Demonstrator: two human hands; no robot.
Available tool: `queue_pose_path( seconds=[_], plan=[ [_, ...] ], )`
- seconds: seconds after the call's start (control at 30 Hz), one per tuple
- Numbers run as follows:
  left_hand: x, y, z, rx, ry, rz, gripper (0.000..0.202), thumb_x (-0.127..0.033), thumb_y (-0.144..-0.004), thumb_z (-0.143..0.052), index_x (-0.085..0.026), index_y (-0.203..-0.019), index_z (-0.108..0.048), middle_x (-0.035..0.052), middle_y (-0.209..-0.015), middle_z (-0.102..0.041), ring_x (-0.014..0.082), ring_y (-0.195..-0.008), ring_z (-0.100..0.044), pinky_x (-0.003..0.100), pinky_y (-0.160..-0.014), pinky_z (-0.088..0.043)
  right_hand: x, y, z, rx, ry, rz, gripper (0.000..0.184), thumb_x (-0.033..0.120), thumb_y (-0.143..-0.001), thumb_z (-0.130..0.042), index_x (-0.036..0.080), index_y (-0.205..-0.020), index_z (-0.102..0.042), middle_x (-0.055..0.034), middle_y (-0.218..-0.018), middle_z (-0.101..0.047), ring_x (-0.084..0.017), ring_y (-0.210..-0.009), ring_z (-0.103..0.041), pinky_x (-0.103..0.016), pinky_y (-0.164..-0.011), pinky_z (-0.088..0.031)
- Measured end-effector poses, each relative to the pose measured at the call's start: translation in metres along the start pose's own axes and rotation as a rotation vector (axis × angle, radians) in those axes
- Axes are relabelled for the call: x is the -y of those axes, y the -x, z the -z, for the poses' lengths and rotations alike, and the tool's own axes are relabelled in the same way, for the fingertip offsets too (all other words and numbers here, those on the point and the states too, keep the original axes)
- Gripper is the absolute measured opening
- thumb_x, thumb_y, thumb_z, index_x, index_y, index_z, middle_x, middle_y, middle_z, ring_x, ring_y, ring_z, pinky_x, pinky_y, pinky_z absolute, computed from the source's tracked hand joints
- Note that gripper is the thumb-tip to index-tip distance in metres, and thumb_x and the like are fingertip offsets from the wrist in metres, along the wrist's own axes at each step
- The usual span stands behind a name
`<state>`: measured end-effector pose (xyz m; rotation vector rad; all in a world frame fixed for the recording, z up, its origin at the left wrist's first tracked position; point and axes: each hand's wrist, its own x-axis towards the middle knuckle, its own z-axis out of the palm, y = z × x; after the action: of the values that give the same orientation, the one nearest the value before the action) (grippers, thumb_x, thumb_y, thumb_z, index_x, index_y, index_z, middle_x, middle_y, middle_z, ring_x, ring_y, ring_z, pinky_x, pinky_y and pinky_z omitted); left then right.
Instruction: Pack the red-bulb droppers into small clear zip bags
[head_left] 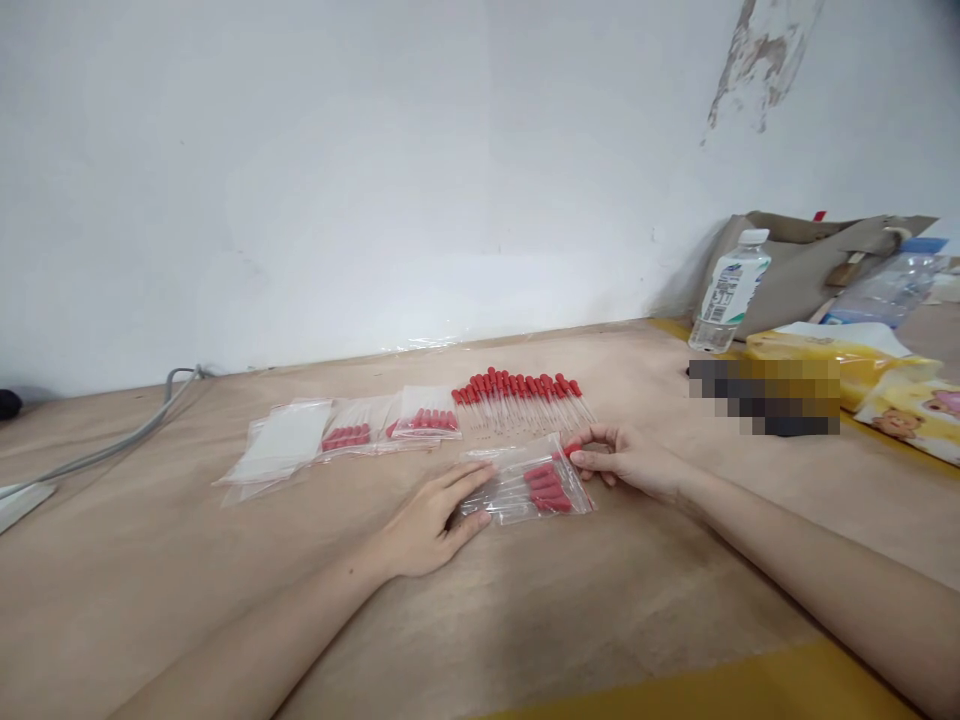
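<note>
A clear zip bag (510, 505) lies flat in front of me with several droppers inside, their red rubber bulbs (549, 488) towards its right end. My left hand (439, 510) rests on the bag's left end, fingers stretched over the plastic and thumb apart at its lower edge. At the bag's right end, my right hand (611, 458) pinches the red bulb of another dropper (571, 450) between thumb and fingers. That dropper's thin tube points left, at or in the bag; which of these is unclear. Behind the bag, loose red-bulbed droppers (517, 385) lie in a fanned row.
Filled bags of droppers (431, 420) and flat bags (281, 440) lie left of the row. A grey cable (142, 440) runs at far left. On the right stand a water bottle (731, 295), a grey bag (802, 250) and a yellow tissue pack (885, 370), beside a pixelated dark object (772, 395).
</note>
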<state>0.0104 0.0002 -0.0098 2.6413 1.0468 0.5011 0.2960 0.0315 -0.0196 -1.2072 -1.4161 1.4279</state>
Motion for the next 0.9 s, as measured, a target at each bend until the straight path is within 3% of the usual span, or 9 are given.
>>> queue_pose_path(
  seconds=[0.13, 0.27, 0.63, 0.73, 0.9],
  plan=[
    [-0.001, -0.001, 0.001, 0.005, -0.014, 0.001, 0.047, -0.034, -0.090, -0.044, -0.024, -0.135, -0.035, 0.0051, -0.137, -0.040, 0.0221, -0.125, -0.037, 0.042, -0.103, -0.033, 0.002, -0.006, -0.002, 0.022, 0.058, -0.029, 0.031, 0.032, -0.063, -0.070, 0.014, -0.087, -0.061, 0.0041, -0.050, -0.056, -0.005, -0.042, -0.047, -0.014, -0.033, -0.024],
    [-0.003, -0.001, 0.002, 0.014, -0.015, 0.007, 0.047, -0.035, -0.090, -0.044, -0.025, -0.135, -0.034, 0.0045, -0.138, -0.039, 0.0217, -0.126, -0.037, 0.041, -0.103, -0.033, 0.004, -0.009, -0.010, 0.021, 0.075, -0.019, 0.033, 0.030, -0.062, -0.070, 0.014, -0.091, -0.065, 0.0048, -0.046, -0.055, -0.005, -0.041, -0.046, -0.014, -0.034, -0.027],
    [0.000, 0.000, -0.001, -0.018, -0.019, -0.001, 0.047, -0.036, -0.090, -0.044, -0.025, -0.134, -0.036, 0.0052, -0.137, -0.041, 0.0227, -0.125, -0.038, 0.043, -0.102, -0.034, -0.002, -0.012, -0.018, -0.196, 0.091, 0.055, 0.024, 0.034, -0.059, -0.070, 0.014, -0.070, -0.066, 0.0032, -0.049, -0.055, -0.004, -0.037, -0.037, -0.017, -0.035, -0.028],
    [0.000, 0.000, -0.002, -0.021, -0.023, 0.010, 0.047, -0.036, -0.089, -0.044, -0.024, -0.134, -0.036, 0.0058, -0.136, -0.041, 0.0223, -0.125, -0.039, 0.042, -0.103, -0.034, -0.009, -0.015, -0.020, -0.252, 0.192, 0.138, 0.018, 0.032, -0.061, -0.068, 0.015, -0.067, -0.064, 0.0016, -0.052, -0.058, -0.007, -0.040, -0.043, -0.019, -0.038, -0.033],
    [-0.001, 0.000, -0.002, -0.027, -0.008, 0.007, 0.046, -0.037, -0.090, -0.044, -0.025, -0.133, -0.037, 0.0053, -0.136, -0.042, 0.0227, -0.123, -0.040, 0.042, -0.102, -0.035, -0.014, -0.014, -0.020, -0.172, 0.411, 0.374, 0.012, 0.021, -0.069, -0.055, 0.019, -0.071, -0.066, -0.0004, -0.063, -0.062, -0.013, -0.058, -0.054, -0.025, -0.055, -0.043]
  ],
)
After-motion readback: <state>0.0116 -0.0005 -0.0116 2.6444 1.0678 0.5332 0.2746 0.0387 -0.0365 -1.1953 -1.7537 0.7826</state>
